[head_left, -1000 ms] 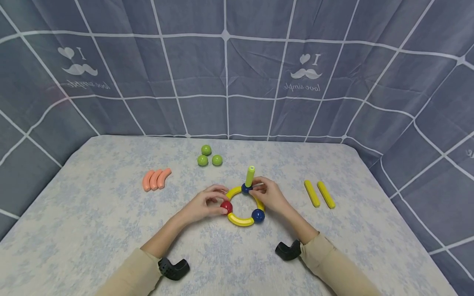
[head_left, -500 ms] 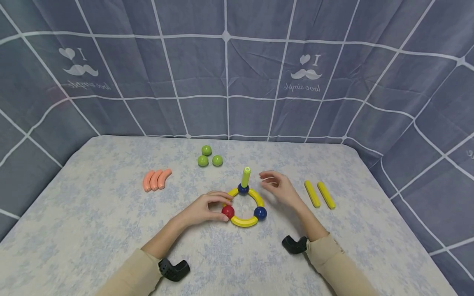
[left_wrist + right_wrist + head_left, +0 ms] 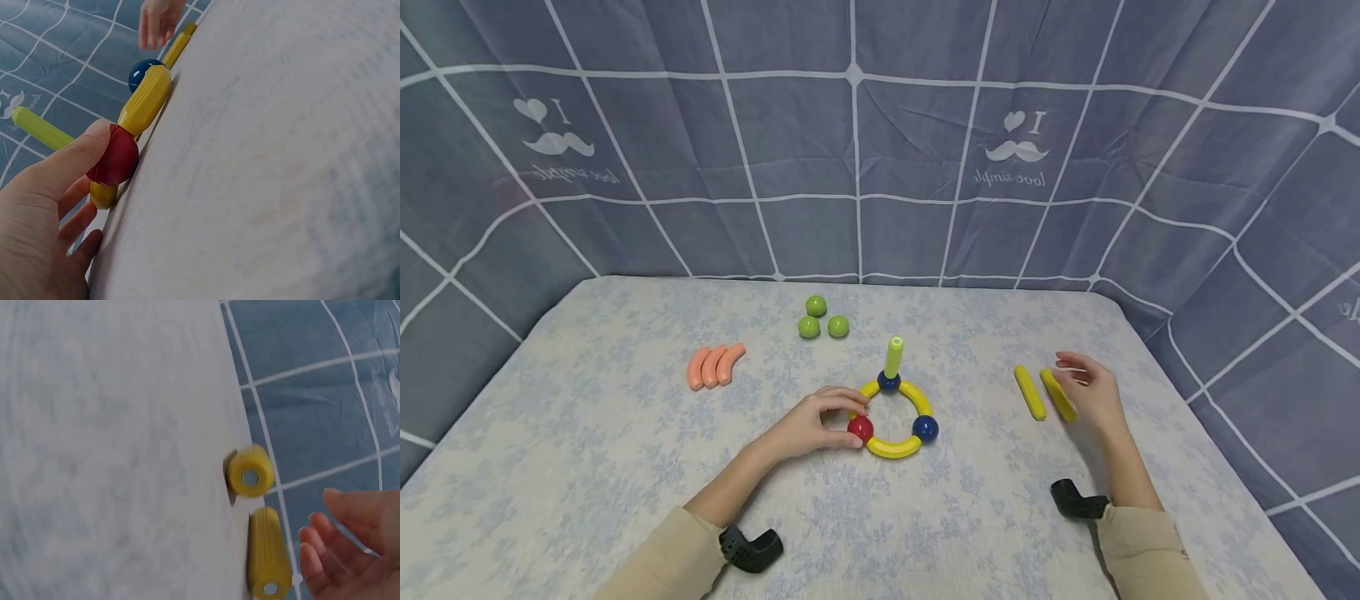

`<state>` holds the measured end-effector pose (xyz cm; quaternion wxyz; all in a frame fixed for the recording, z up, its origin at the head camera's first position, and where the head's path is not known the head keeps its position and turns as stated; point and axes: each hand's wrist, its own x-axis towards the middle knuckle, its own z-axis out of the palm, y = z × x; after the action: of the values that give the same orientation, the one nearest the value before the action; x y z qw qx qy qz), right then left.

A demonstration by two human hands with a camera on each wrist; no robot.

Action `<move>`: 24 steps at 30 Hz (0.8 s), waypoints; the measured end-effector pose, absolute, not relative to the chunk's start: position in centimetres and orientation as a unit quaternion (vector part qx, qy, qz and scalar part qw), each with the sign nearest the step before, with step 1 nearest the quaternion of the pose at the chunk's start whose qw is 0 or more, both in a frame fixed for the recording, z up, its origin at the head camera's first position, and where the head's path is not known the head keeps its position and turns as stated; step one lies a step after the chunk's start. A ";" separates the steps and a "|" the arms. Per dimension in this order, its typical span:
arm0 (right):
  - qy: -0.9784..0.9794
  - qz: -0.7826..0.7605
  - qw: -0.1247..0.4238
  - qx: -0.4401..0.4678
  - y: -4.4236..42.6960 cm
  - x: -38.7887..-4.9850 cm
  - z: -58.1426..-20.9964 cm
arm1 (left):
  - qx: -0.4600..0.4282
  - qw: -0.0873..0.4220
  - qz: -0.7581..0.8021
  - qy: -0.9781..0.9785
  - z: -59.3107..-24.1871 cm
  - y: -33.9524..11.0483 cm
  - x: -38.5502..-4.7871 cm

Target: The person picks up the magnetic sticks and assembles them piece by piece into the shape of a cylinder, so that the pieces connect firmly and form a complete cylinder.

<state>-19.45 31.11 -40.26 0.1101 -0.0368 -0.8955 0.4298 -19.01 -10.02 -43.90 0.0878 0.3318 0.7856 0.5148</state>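
Ring (image 3: 894, 450), two yellow sticks (image 3: 1030, 392), three green balls (image 3: 838, 326)

Blue-grey fabric (image 3: 790, 150) is hanging behind the counter (image 3: 970, 517) and wrapping round both sides, white grid lines (image 3: 855, 133) running all over it. White hearts (image 3: 1014, 121) and moustaches (image 3: 1017, 151) are showing, "love simple" lettering (image 3: 1009, 178) reading backwards. Counter's sporting a pale, mottled bluish pattern, and the light's looking pretty soft.
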 end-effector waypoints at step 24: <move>-0.911 0.404 0.089 -0.010 31.1 -19.1 -39.9 | 0.328 0.089 0.515 0.787 -43.9 -10.0 -19.0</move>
<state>-19.11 31.08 -39.86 0.0886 -0.0099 -0.9106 0.4035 -19.00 -10.03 -43.90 0.0893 0.3281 0.7870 0.5147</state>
